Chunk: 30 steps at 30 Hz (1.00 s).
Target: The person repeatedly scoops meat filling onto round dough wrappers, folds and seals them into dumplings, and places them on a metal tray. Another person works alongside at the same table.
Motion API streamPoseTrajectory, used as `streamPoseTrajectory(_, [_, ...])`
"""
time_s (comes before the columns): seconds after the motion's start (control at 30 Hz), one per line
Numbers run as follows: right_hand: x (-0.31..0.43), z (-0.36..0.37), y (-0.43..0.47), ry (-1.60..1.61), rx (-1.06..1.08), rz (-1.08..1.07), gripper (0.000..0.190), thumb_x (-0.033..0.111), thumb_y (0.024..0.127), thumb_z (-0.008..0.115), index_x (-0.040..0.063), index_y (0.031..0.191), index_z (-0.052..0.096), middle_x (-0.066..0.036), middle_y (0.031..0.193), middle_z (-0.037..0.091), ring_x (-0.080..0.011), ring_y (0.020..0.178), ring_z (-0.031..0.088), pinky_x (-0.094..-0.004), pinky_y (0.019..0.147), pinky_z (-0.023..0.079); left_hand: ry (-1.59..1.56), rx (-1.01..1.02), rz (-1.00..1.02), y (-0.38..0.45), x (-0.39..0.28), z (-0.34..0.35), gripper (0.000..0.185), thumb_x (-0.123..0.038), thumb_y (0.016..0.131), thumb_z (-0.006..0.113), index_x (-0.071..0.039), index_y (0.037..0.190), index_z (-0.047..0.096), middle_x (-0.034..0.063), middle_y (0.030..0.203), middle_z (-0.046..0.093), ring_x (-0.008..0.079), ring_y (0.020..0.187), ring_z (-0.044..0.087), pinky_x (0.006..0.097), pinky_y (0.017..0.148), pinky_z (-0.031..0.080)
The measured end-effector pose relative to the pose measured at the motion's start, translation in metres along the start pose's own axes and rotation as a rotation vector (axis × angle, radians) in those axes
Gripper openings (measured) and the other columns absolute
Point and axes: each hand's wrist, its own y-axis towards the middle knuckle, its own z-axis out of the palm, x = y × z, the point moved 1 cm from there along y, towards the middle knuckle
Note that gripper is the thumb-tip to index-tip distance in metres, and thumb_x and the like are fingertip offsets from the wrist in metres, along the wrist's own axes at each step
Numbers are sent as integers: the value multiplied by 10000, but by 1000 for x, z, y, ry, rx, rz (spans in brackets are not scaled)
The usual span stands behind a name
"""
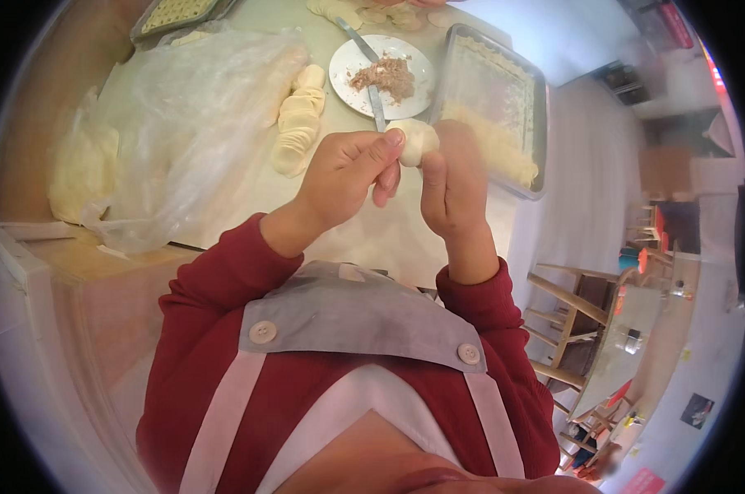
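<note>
A pale dough wrapper [417, 142], partly folded, is held up above the near side of the table. My left hand [354, 170] pinches its left edge between thumb and fingers. On its other side, my right hand [456, 179] grips the right edge; some of those fingers are blurred. Just beyond the hands, a white plate [341, 77] carries a mound of minced filling [394, 77]. Two flat spreaders rest on it, one [359, 42] pointing away and another [377, 110] pointing towards me. Left of the plate lies an overlapping row of round dough wrappers [298, 126].
A rectangular tray [540, 123] with rows of pale dough pieces [502, 148] stands at the right. Clear plastic bags [187, 117] cover the table's left part. More wrappers [397, 15] and part of another person's hand [412, 2] show at the far edge. Another filled tray [178, 15] sits far left.
</note>
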Motion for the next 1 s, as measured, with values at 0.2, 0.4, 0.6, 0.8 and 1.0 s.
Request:
streamPoseTrajectory(0.2, [0,5,-6,34,-131,-58,297,221,984,446,-11,822,538,-167,804,520,-357,784,511,-420,675,413,383,132,60,-1,-20,-2,428,-247,998,442,-48,630,534,20,578,541,117,474,452,284,469,371])
streamPoseTrajectory(0.4, [-1,5,-12,69,-190,89,354,282,1001,412,-8,869,566,-169,840,543,-342,798,522,-409,690,423,1014,-66,664,11,-9,-1,330,-255,990,472,-41,758,566,32,602,559,154,532,523,315,506,407])
streamPoseTrajectory(0.6, [-4,7,-19,94,-215,123,263,272,974,496,22,928,564,-125,900,564,-306,816,535,-383,726,429,183,61,88,1,-6,19,335,-257,928,621,-12,1144,546,32,903,643,106,765,587,262,671,462])
streamPoseTrajectory(0.8, [-5,-3,-20,47,-239,21,209,232,912,606,44,978,544,-98,915,569,-282,841,544,-375,756,437,200,134,-48,-1,-13,19,432,-121,915,627,-8,1299,464,34,1138,577,102,985,560,276,875,459])
streamPoseTrajectory(1.0, [-2,-8,-16,133,-182,113,150,140,879,621,22,969,604,-122,912,617,-292,831,584,-367,726,464,576,-1,252,7,1,21,431,-128,841,679,-26,1225,514,92,979,622,144,796,592,285,682,496])
